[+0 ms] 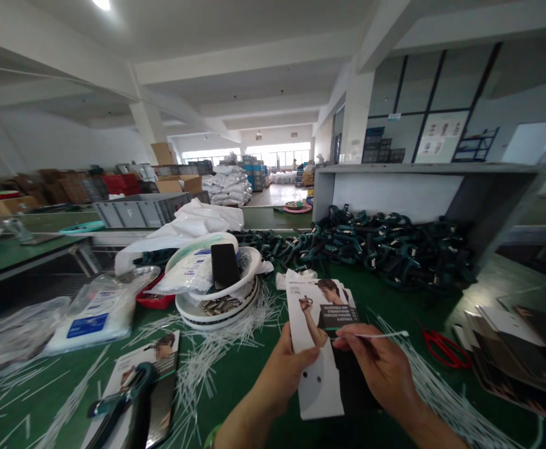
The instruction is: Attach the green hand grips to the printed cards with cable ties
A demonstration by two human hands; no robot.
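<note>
We've got a small fanned stack of printed cards [322, 374] up front, held over the green table [235, 374]. Our left hand [285, 362] is clamped on its left edge, and our right hand [380, 358] pinches a white cable tie [391, 335] across the card face. Off to our left, a hand grip [139, 386] lies on another card [165, 374]. Further back there's a phone [225, 266] on the white bowls [217, 323], plus a big pile of dark green grips [394, 249].

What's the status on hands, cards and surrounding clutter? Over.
Left hand gripping printed cards. Right hand pinching a white tie. Loose ties on both sides, red-handled tool at right; neither blocking the cards.
</note>
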